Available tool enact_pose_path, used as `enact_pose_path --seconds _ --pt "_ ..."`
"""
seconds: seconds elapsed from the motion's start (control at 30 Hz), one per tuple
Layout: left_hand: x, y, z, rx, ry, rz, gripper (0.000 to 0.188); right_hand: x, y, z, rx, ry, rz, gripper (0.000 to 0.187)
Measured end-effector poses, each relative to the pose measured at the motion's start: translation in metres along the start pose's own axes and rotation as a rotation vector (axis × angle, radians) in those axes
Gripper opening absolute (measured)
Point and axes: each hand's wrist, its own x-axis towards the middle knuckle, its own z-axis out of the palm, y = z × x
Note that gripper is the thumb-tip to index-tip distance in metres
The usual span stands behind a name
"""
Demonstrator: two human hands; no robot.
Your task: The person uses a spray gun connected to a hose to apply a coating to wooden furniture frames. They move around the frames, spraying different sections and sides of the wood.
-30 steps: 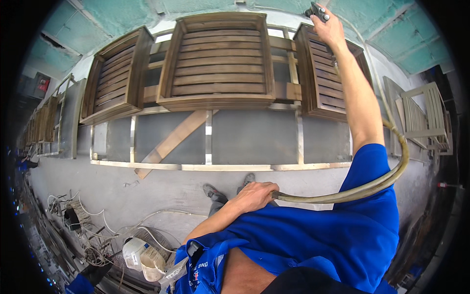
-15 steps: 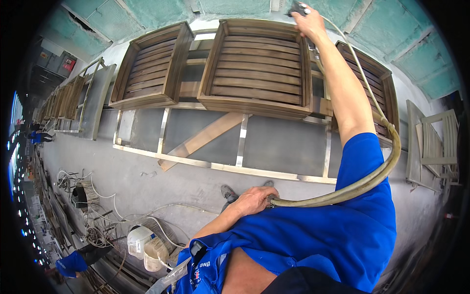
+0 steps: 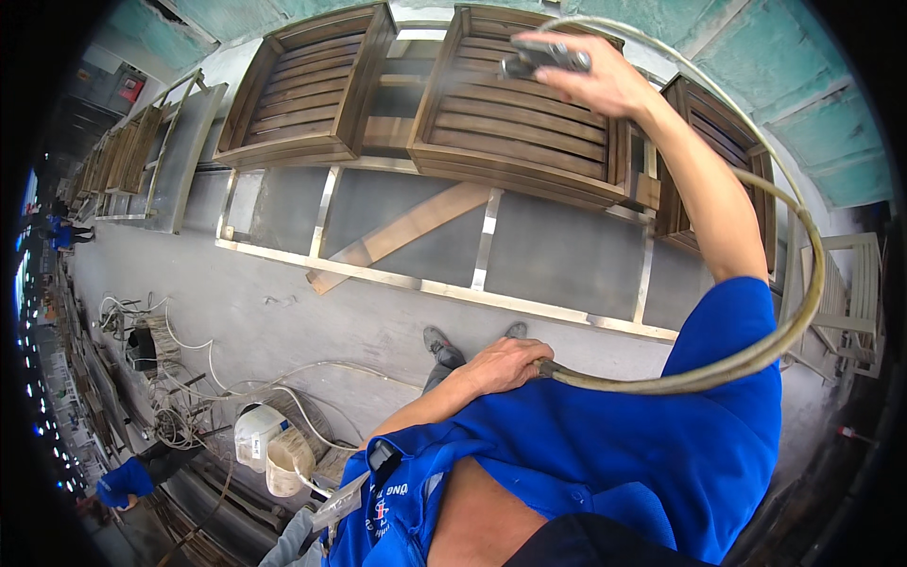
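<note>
My right hand (image 3: 609, 80) is wrapped round a spray gun (image 3: 543, 59) held over the slatted wooden crate (image 3: 515, 142) in the middle. A faint pale haze shows by the nozzle, above the slats. From the gun a pale hose (image 3: 798, 321) loops round the outside of my right arm and back to my waist. There my left hand (image 3: 505, 367) is closed on the hose, close against my blue shirt. Another brown slatted crate (image 3: 298, 85) lies to the left, and a third crate (image 3: 723, 142) is partly hidden behind my right forearm.
The crates rest on a long metal frame (image 3: 444, 286) with a loose board (image 3: 406, 231) slanting across it. Turquoise padded panels (image 3: 812, 104) line the far side. White buckets (image 3: 288, 463) and tangled hoses lie at lower left, near another person (image 3: 128, 484).
My right hand has brought the spray gun left and nearer, from beyond the middle crate's far right corner to over its slats. My left hand keeps its hold on the hose.
</note>
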Motion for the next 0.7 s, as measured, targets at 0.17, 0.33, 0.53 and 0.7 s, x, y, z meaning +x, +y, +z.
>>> enact_pose_path --seconds 0.17,0.33,0.53,0.7 --pt "0.005 0.001 0.005 0.007 -0.07 0.032 0.037 -0.053 -0.024 0.02 0.257 -0.135 0.191 0.051" --pt "-0.002 0.0 0.012 0.028 0.007 0.005 0.035 -0.022 0.021 0.053 0.179 0.057 0.268 0.05" --pt "-0.023 -0.005 0.009 -0.006 0.157 -0.073 0.032 0.031 0.083 0.049 -0.02 0.503 0.309 0.055" --pt "-0.041 -0.016 -0.013 -0.023 0.242 -0.088 0.031 0.045 0.083 0.03 -0.118 0.518 0.399 0.055"
